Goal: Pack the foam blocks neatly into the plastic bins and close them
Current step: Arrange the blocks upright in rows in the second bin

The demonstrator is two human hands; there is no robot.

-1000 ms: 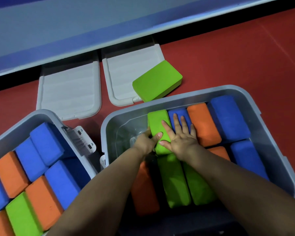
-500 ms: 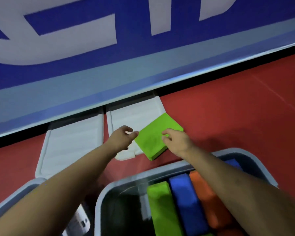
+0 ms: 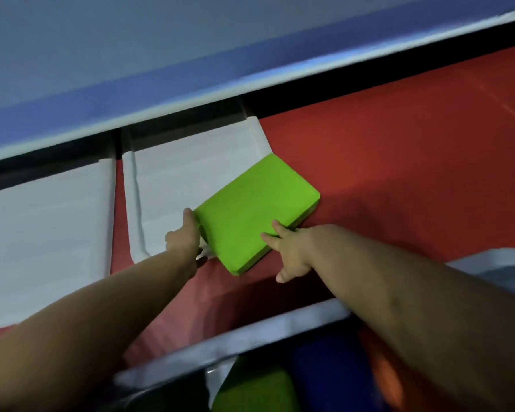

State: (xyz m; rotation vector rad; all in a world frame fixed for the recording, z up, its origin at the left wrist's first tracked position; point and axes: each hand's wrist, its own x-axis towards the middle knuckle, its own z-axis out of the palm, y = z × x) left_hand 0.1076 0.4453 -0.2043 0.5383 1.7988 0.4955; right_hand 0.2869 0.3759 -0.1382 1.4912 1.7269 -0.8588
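A green foam block (image 3: 250, 209) lies flat beyond the bin, partly on a white lid (image 3: 191, 173) and partly on the red floor. My left hand (image 3: 183, 237) grips its left edge, thumb against the side. My right hand (image 3: 290, 252) holds its near right edge with fingers laid on top. At the bottom of the view is the grey plastic bin (image 3: 250, 337). Blurred in it stand a green block (image 3: 256, 391), a blue block (image 3: 324, 376) and an orange block (image 3: 381, 385). My forearms hide the rest of the bin.
A second white lid (image 3: 42, 233) lies on the floor to the left of the first. Both lids butt against a blue and grey wall board (image 3: 191, 55) at the back. Red floor (image 3: 414, 173) stretches to the right.
Both hands left the blocks in the bin and reached forward to the loose green block. They now grasp its two edges, and the view has moved closer.
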